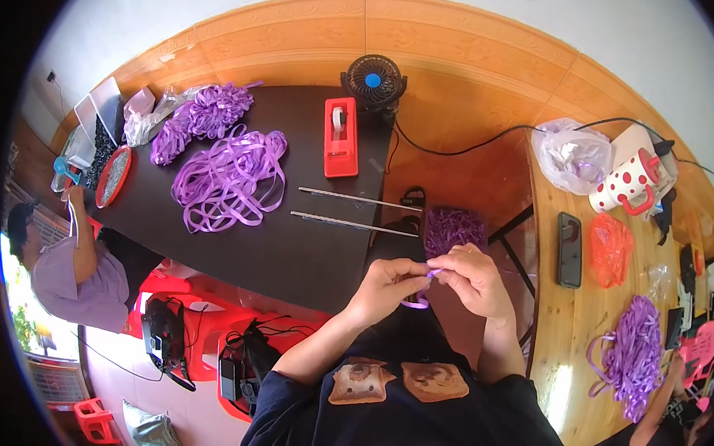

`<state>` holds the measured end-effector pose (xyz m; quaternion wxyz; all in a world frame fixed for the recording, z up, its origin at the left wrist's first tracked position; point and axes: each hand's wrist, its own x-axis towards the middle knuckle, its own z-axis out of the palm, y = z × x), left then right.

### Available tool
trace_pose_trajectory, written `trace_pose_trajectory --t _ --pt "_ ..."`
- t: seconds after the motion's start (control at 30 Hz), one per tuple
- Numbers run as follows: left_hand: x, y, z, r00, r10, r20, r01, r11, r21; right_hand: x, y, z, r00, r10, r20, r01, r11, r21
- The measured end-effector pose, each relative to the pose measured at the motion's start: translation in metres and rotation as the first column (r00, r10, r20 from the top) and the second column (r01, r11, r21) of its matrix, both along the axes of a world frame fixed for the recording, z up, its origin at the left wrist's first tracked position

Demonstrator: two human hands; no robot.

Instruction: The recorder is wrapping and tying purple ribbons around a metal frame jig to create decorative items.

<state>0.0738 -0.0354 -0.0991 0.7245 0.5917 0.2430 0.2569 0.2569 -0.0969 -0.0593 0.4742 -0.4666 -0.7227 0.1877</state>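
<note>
Both my hands meet in front of my chest, past the right edge of the dark table. Between them is a narrow purple ribbon point(416, 304), its loose end curling down below my fingers. My left hand point(392, 285) pinches it between thumb and forefinger. My right hand point(473, 279) pinches the same ribbon close by, fingertips nearly touching the left ones. Two thin metal rods point(353, 223) lie side by side on the dark table, jutting over its edge near my hands. Beyond my hands, lower down, sits a heap of purple ribbon pieces point(453, 230).
The dark table point(234, 257) bears loose purple ribbon point(234, 176), a red tape dispenser point(341, 137) and a small fan point(373, 81). On the wooden table point(553, 330) are a phone point(569, 250), a dotted mug point(624, 182) and a ribbon bundle point(632, 359). People sit at both sides.
</note>
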Motion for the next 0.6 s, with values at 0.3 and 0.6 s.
trace_pose_trajectory --t 0.3,0.6 --pt "0.004 -0.006 -0.020 0.995 0.017 0.101 0.023 0.923 -0.383 0.013 0.008 -0.028 0.846 -0.311 0.433 0.197 0.937 0.290" --pt "0.041 0.002 -0.080 0.958 0.194 0.211 -0.102 0.919 -0.380 0.019 0.062 -0.065 0.817 -0.489 0.307 0.335 0.835 0.437"
